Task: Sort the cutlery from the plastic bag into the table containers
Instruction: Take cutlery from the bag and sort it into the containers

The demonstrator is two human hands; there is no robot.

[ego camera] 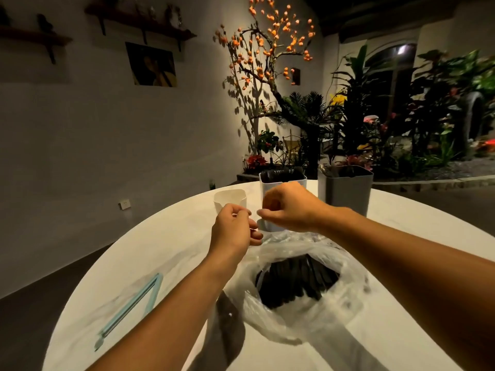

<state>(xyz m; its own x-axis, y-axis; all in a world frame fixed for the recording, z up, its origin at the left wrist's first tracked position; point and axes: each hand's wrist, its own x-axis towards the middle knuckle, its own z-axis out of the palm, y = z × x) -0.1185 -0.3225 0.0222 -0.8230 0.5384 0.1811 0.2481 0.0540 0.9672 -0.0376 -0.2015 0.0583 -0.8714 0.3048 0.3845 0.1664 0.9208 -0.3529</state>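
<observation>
Right, you're pinching sth tiny, can't tell what, w/ both left hand & right hand; crinkled clear plastic bag of black cutlery lying at 6 o'clock, nearer right.

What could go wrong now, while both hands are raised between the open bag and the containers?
The right hand hides the white container, so a piece might miss its opening. A forearm could catch the loose plastic bag and spill the dark cutlery. What the left hand pinches is unclear.

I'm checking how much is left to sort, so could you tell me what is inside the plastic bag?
Through the plastic bag's open mouth, a pile of dark cutlery shows. The crumpled plastic covers the rest, so the count and types cannot be told.
</observation>
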